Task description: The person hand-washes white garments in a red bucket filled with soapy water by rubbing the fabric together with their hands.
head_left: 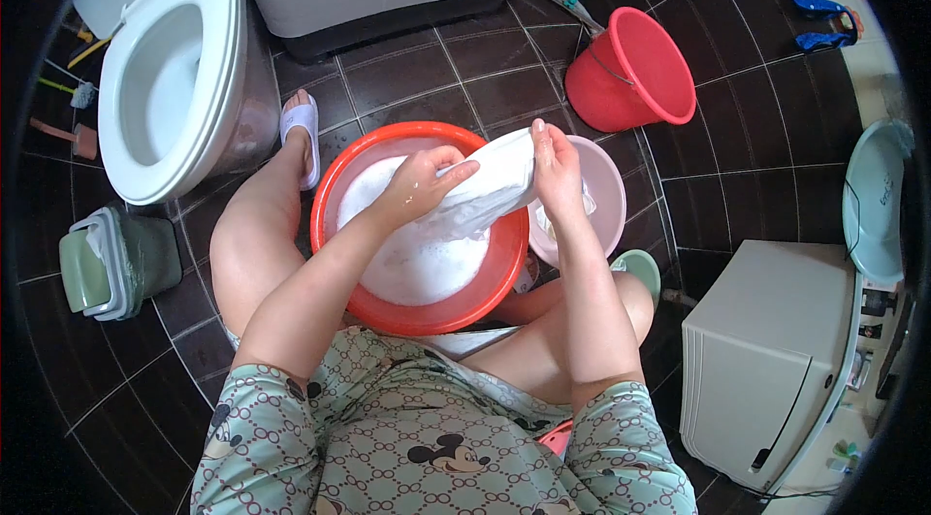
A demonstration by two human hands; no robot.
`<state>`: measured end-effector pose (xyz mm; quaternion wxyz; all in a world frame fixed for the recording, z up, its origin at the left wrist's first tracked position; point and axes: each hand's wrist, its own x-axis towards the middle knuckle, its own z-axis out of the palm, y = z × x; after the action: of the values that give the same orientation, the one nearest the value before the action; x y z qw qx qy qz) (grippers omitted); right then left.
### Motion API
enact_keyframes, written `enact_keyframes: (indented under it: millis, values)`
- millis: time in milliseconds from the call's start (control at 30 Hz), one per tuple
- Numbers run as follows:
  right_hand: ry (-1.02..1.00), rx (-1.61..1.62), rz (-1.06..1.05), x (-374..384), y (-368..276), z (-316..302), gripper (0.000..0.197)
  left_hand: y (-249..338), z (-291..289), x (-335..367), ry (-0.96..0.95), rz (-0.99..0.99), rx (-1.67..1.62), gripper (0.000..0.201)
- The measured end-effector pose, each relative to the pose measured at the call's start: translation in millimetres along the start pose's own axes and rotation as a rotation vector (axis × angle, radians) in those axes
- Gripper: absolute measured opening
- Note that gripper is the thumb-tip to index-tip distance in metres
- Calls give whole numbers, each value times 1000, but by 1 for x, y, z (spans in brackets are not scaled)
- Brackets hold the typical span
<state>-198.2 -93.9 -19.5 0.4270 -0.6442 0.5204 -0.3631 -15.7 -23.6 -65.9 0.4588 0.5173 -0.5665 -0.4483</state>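
A wet white cloth [493, 187] is stretched between my two hands above the right side of an orange-red basin [511, 274]. My left hand [425, 185] is closed on the cloth's left part, with bits of foam on its back. With fingers and thumb pressed together, my right hand [555, 166] grips the cloth's right end, just past the basin's rim. White suds [427, 274] fill much of the basin, and the cloth's lower folds hang down toward them. Whether the cloth touches the suds, I cannot tell.
Right of the basin stands a pale pink basin [607, 187] with whitish fabric inside, partly hidden by my right arm. A red bucket [621, 69] is beyond it. A toilet [121, 127] and a green bin [150, 253] stand left; a white cabinet [766, 321] is at right.
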Motion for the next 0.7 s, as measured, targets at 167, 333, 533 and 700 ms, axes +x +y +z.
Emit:
enact_keyframes:
  millis: [167,333,533,700]
  values:
    - [53,-74,-91,-20,-22,35,29,-10,18,-2,226,-305,-460,39]
    - [-200,-394,-579,-78,-53,76,14,-33,26,-21,-1,-407,-568,39]
    - [-14,-527,-496,-45,-17,77,25,-1,32,-20,206,-785,-917,20]
    - [-14,-509,-478,-39,2,65,13,23,34,-15,251,-900,-916,19]
